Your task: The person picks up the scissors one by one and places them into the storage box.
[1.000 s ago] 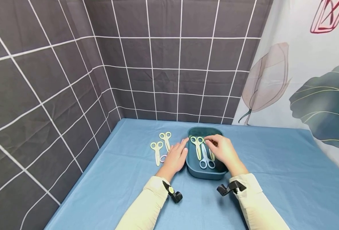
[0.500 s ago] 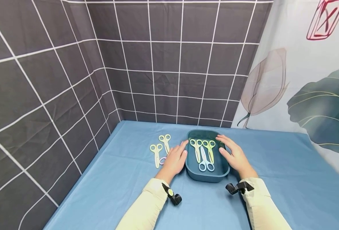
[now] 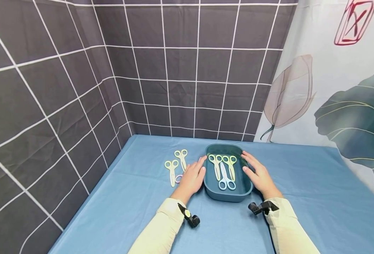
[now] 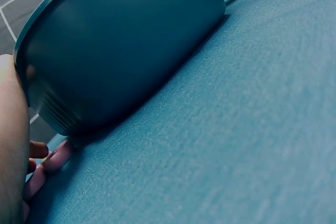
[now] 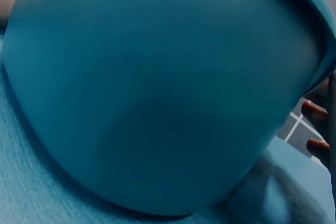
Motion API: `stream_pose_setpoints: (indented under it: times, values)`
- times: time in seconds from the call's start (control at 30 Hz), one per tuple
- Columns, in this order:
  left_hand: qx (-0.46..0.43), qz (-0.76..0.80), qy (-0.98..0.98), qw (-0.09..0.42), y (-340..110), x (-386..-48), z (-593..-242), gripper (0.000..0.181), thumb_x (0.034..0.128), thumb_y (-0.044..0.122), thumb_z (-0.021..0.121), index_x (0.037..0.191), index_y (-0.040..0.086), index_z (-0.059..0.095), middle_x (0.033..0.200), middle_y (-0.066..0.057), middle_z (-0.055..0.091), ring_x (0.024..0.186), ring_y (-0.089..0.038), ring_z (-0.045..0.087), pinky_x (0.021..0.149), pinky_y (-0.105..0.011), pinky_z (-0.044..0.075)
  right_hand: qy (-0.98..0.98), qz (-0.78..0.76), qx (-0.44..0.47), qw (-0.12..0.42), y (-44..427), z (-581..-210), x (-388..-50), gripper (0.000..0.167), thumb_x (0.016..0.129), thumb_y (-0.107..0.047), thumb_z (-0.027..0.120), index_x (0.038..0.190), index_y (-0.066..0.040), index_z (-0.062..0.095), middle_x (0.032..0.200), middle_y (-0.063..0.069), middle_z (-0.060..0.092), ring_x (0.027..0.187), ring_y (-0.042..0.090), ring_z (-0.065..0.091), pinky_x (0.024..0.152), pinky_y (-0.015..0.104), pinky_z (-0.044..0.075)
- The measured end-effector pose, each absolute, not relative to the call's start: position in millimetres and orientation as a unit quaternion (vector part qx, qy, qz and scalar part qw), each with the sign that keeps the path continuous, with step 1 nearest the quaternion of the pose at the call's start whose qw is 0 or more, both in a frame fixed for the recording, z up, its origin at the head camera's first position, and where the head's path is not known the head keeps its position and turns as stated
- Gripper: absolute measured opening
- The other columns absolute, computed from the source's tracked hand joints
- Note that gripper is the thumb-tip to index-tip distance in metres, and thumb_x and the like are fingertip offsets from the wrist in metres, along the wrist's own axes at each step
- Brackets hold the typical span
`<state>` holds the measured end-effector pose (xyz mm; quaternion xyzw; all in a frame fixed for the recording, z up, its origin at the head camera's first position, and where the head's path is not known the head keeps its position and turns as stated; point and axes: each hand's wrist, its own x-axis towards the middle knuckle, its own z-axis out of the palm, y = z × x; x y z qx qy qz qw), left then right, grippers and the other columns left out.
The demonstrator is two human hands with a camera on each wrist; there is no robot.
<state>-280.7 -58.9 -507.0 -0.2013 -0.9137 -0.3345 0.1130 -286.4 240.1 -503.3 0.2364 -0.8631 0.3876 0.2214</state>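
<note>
A dark teal plastic bin (image 3: 226,197) stands between my two hands. Inside it lie pale yellow scissors (image 3: 217,172), yellow-green scissors (image 3: 232,173) and light blue scissors (image 3: 224,175), the blue pair with its handles toward me. My left hand (image 3: 191,179) rests along the bin's left wall with its fingers extended. Partly under that hand, pink scissors (image 4: 58,157) show only their handle loops. At the opposite side, my right hand (image 3: 261,177) touches the right rim, fingers extended and thumb apart, holding nothing.
Left of the left hand, two pale yellow scissors, one nearer (image 3: 172,177) and one farther (image 3: 183,162), lie on the blue tablecloth (image 3: 123,208). Dark grid-patterned cloth (image 3: 180,91) hangs behind and at the left; a leaf-print curtain (image 3: 326,116) hangs at the right.
My right hand has let go of the yellow-green scissors inside the bin and moved right to the bin's right rim. The left hand has stayed at the left wall.
</note>
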Motion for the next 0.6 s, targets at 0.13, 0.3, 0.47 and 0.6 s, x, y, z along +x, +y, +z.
stream_pose_setpoints:
  times: [0.13,0.3,0.47,0.6]
  values:
    - [-0.199,-0.335,-0.914,0.111,-59.1,-280.2,-506.9,0.05,0.1089,0.03,0.034,0.158,0.023,0.036,0.155,-0.01,0.047,0.142,-0.027,0.044,0.121,-0.055,0.022,-0.859,0.393,0.239,0.224,240.7,-504.5,-286.8,0.047,0.097,-0.008,0.059,0.143,0.0,0.054,0.154,0.019,0.045,0.143,0.039,0.04,0.11,0.01,0.019]
    - [-0.196,-0.333,-0.915,0.112,-59.3,-278.6,-505.2,0.05,0.109,0.031,0.034,0.158,0.025,0.036,0.155,-0.009,0.046,0.142,-0.027,0.044,0.121,-0.055,0.022,-0.857,0.391,0.244,0.231,241.8,-504.4,-288.2,0.049,0.096,-0.005,0.059,0.144,0.002,0.053,0.154,0.02,0.045,0.142,0.041,0.04,0.109,0.007,0.018]
    - [-0.198,-0.324,-0.918,0.117,-58.7,-278.7,-502.5,0.05,0.1091,0.031,0.033,0.158,0.023,0.037,0.153,-0.01,0.049,0.139,-0.028,0.047,0.119,-0.055,0.025,-0.86,0.383,0.239,0.236,243.4,-505.7,-288.6,0.05,0.096,-0.006,0.059,0.145,0.001,0.052,0.154,0.017,0.045,0.142,0.039,0.041,0.108,0.006,0.017]
    - [-0.187,-0.324,-0.918,0.129,-61.8,-284.1,-498.3,0.049,0.1082,0.03,0.036,0.155,0.017,0.042,0.147,-0.012,0.055,0.136,-0.03,0.05,0.119,-0.055,0.026,-0.862,0.382,0.234,0.237,243.4,-507.0,-290.1,0.05,0.096,-0.007,0.06,0.145,0.0,0.053,0.154,0.017,0.046,0.143,0.032,0.041,0.108,0.006,0.018]
